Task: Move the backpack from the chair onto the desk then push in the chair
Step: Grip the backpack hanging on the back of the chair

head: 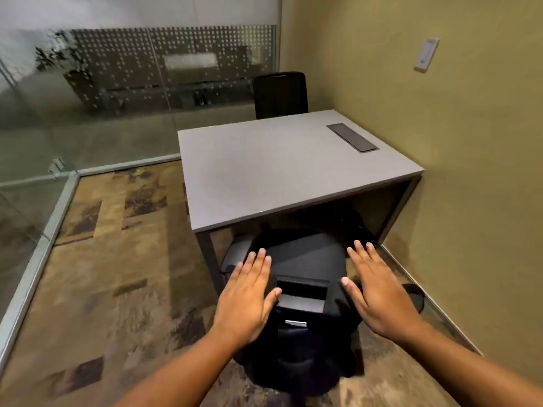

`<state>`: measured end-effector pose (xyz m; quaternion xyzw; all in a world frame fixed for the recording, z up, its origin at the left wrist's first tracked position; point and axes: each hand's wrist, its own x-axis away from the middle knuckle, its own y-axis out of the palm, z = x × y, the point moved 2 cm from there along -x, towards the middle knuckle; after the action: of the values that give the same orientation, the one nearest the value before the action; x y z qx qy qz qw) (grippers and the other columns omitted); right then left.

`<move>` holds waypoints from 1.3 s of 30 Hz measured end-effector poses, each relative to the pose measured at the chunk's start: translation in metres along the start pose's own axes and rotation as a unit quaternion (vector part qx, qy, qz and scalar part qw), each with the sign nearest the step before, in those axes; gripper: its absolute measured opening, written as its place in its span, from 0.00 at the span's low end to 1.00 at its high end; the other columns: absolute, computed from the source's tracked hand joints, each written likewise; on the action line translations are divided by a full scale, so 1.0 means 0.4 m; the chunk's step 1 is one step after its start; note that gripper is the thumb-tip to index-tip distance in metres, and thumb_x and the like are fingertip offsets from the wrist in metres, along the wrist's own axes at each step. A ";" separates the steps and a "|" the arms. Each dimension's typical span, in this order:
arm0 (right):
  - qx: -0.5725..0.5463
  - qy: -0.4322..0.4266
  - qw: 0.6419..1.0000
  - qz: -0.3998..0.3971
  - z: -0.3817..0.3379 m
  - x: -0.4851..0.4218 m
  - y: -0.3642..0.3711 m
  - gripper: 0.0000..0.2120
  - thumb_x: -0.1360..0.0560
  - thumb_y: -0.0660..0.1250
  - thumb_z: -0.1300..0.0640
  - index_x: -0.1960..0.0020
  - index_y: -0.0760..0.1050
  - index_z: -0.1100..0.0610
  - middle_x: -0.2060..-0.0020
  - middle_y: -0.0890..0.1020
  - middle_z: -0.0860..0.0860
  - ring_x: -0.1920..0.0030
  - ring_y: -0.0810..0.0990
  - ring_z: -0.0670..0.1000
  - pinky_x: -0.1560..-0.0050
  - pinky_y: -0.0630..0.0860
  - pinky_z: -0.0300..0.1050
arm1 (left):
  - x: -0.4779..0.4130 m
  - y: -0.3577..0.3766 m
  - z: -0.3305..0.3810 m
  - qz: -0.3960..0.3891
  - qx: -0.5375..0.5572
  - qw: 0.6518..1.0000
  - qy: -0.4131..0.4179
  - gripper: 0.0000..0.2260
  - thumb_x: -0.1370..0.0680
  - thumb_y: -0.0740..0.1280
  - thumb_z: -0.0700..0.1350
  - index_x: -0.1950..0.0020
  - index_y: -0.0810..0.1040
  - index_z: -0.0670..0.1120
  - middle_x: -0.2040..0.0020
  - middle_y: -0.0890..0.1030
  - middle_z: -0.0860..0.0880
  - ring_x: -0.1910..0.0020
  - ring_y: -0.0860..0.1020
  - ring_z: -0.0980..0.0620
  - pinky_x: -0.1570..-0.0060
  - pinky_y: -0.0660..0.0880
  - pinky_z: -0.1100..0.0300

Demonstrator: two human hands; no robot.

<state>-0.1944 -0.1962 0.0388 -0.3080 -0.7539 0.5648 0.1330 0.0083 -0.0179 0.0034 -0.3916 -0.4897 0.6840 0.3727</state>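
A black office chair (302,259) stands at the near edge of the grey desk (279,171), its backrest toward me and its seat partly under the desktop. My left hand (249,295) lies flat against the backrest's left side, fingers spread and holding nothing. My right hand (379,292) is flat at the backrest's right side, also holding nothing. Beyond the backrest, in the shadow under the desk, is a dark bulky shape (354,223); I cannot tell whether it is the backpack. The desktop bears only a dark cable hatch (351,137).
A second black chair (280,94) stands at the desk's far side. The olive wall (470,171) runs close along the desk's right side, with a switch plate (426,54). A glass partition (88,113) closes the left and back. Patterned carpet (117,259) spreads to the left.
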 end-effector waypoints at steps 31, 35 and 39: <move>0.078 0.036 0.996 -0.020 -0.017 0.077 0.098 0.31 0.22 0.42 0.40 0.27 0.65 0.53 0.29 0.70 0.50 0.28 0.66 0.50 0.29 0.63 0.48 | 0.152 0.018 0.050 0.213 0.384 0.827 -0.351 0.11 0.23 0.67 0.51 0.42 0.76 0.51 0.44 0.77 0.54 0.47 0.76 0.58 0.49 0.69 0.71; 0.086 0.035 0.995 -0.020 -0.016 0.077 0.101 0.31 0.22 0.41 0.40 0.27 0.66 0.53 0.29 0.71 0.50 0.28 0.67 0.50 0.29 0.62 0.48 | 0.126 0.041 0.030 0.069 0.509 0.772 -0.376 0.11 0.23 0.69 0.52 0.48 0.78 0.47 0.52 0.82 0.52 0.52 0.80 0.54 0.49 0.77 0.56; 0.098 0.038 0.994 -0.022 -0.014 0.079 0.104 0.31 0.22 0.40 0.40 0.27 0.65 0.52 0.29 0.70 0.48 0.28 0.66 0.48 0.27 0.56 0.47 | 0.118 0.033 0.001 0.021 0.526 0.778 -0.343 0.15 0.24 0.69 0.54 0.67 0.72 0.51 0.69 0.74 0.54 0.70 0.73 0.57 0.68 0.68 0.60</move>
<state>-0.2025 -0.1653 -0.0027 -0.2980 -0.6959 0.6208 0.2038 -0.0135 0.0211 -0.0172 0.1160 -0.1406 0.9319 0.3135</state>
